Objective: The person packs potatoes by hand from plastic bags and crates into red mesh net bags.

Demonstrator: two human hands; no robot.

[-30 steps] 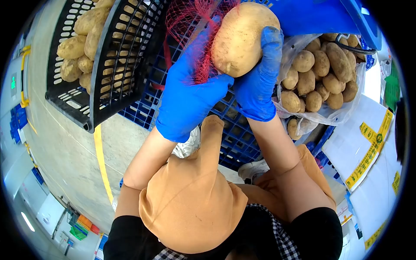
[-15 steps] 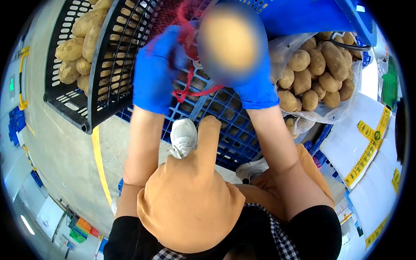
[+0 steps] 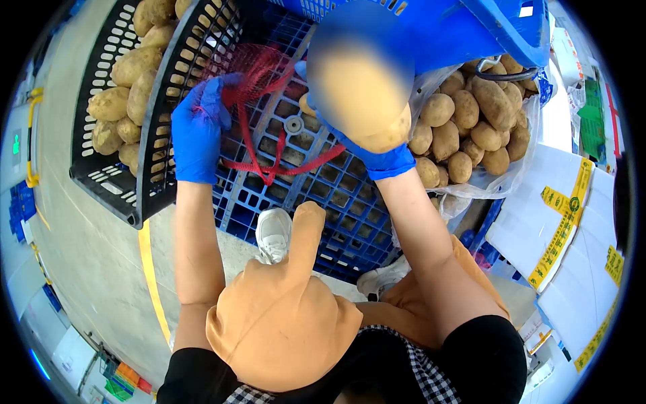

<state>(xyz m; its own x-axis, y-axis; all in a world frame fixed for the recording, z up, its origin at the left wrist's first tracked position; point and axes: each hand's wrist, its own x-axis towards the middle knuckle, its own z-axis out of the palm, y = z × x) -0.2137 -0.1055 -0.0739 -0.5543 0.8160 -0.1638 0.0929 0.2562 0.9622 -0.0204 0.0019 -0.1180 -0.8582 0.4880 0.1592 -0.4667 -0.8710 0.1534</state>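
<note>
On the left, black crate (image 3: 151, 192): slatted walls, tilted in the view, with a heap of pale potatoes (image 3: 138, 67) inside, some showing through the slots
Clear bag (image 3: 505, 182): mouth open at the person's right, full of smaller brown potatoes (image 3: 486, 135) piled against each other, its thin edge spread around them
Blue basket (image 3: 444, 34): across the top, beyond the bag; its inside cannot be made out, and a dark looped handle (image 3: 501, 74) hangs over the bagged potatoes
Large potato (image 3: 367, 111): held up between the black crate and the clear bag, partly covered by a round blur
Right hand (image 3: 393, 161): blue-gloved, under and behind the large potato, holding it; its fingers are mostly hidden, so their spread cannot be told
Left hand (image 3: 198, 131): blue-gloved, in front of the black crate, fingers (image 3: 212, 94) bent at the near edge of the red net; whether they grip it cannot be told
Red net (image 3: 256, 67): bunched beside the left hand, a red strap (image 3: 269, 172) trailing over the pallet
Blue pallet (image 3: 316, 175): open grid beneath the hands, a white shoe (image 3: 274, 236) at its near edge
Floor (image 3: 114, 215): grey, with a yellow line (image 3: 153, 283)
White boxes (image 3: 525, 229): right side, sealed with printed yellow tape (image 3: 565, 222)
</note>
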